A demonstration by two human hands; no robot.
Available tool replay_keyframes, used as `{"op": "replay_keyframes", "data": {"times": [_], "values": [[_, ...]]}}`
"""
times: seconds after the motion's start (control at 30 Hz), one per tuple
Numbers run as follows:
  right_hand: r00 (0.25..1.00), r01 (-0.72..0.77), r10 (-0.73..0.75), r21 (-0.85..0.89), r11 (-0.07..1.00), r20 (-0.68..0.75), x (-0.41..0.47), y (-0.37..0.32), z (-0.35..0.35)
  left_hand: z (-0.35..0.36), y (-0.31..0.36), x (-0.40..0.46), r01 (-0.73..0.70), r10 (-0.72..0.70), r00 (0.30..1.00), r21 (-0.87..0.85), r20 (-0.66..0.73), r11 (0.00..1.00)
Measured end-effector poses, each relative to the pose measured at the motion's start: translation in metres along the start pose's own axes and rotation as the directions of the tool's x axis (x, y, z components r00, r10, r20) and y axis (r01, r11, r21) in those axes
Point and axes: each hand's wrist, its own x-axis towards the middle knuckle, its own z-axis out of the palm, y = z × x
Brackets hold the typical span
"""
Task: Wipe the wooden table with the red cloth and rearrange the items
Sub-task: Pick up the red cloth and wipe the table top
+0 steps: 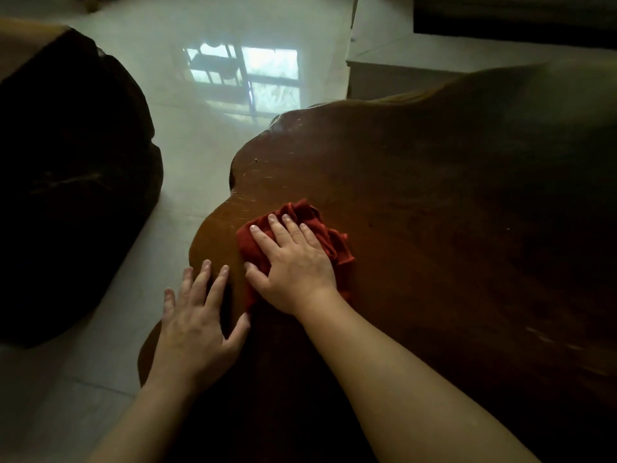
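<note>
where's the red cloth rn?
Head view: red cloth lies bunched on the wooden table near its left edge, pressed flat under the right hand; left hand rests beside it.

The right hand covers the middle of the red cloth, hiding that part. The bench runs off the right and bottom edges, its far end blurred and dark. Both forearms are cut off at the bottom edge.

Both forearms reach forward; the right hand presses down flat, fingers together, the left hand rests palm-down with fingers spread.
</note>
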Motion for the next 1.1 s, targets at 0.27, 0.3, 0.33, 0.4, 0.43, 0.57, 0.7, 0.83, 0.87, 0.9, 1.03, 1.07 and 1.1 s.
{"op": "replay_keyframes", "data": {"times": [0.27,0.3,0.33,0.4,0.43,0.57,0.7,0.83,0.87,0.9,1.03,1.07,1.1], "values": [[0.961,-0.262,0.261,0.004,0.965,-0.094,-0.024,0.096,-0.035,0.001,0.059,0.019,-0.112,0.107,0.991,0.068,0.082,0.991],[0.95,-0.296,0.295,0.004,0.955,-0.106,-0.033,0.113,-0.04,0.003,0.07,0.022,-0.138,0.132,0.986,0.064,0.099,0.988],[0.936,-0.333,0.331,0.003,0.943,-0.117,-0.043,0.13,-0.045,0.005,0.083,0.025,-0.167,0.161,0.981,0.054,0.112,0.984],[0.906,-0.406,0.403,-0.001,0.914,-0.133,-0.066,0.164,-0.054,0.009,0.107,0.03,-0.227,0.22,0.965,0.035,0.14,0.973],[0.888,-0.443,0.438,-0.001,0.897,-0.141,-0.079,0.18,-0.06,0.011,0.12,0.032,-0.256,0.249,0.957,0.031,0.151,0.966],[0.804,-0.577,0.567,-0.006,0.817,-0.179,-0.142,0.24,-0.079,0.025,0.178,0.036,-0.37,0.36,0.918,0.036,0.168,0.928],[0.72,-0.681,0.664,-0.017,0.732,-0.202,-0.225,0.278,-0.087,0.04,0.234,0.025,-0.477,0.461,0.864,0.036,0.202,0.878],[0.652,-0.744,0.725,-0.003,0.668,-0.221,-0.292,0.292,-0.092,0.052,0.269,0.015,-0.537,0.516,0.824,0.033,0.233,0.843],[0.63,-0.763,0.745,0.003,0.646,-0.221,-0.31,0.294,-0.092,0.056,0.276,0.01,-0.543,0.52,0.821,0.041,0.235,0.839],[0.608,-0.78,0.762,0.01,0.626,-0.223,-0.326,0.295,-0.091,0.06,0.282,0.006,-0.537,0.515,0.826,0.045,0.229,0.842],[0.56,-0.817,0.796,0.006,0.576,-0.229,-0.358,0.292,-0.089,0.067,0.295,-0.004,-0.501,0.481,0.851,0.053,0.211,0.864],[0.551,-0.824,0.803,0.0,0.566,-0.226,-0.358,0.289,-0.088,0.066,0.294,-0.005,-0.502,0.484,0.851,0.046,0.206,0.863],[0.544,-0.83,0.808,-0.005,0.557,-0.226,-0.358,0.285,-0.087,0.064,0.292,-0.005,-0.507,0.49,0.849,0.039,0.199,0.861]]}}
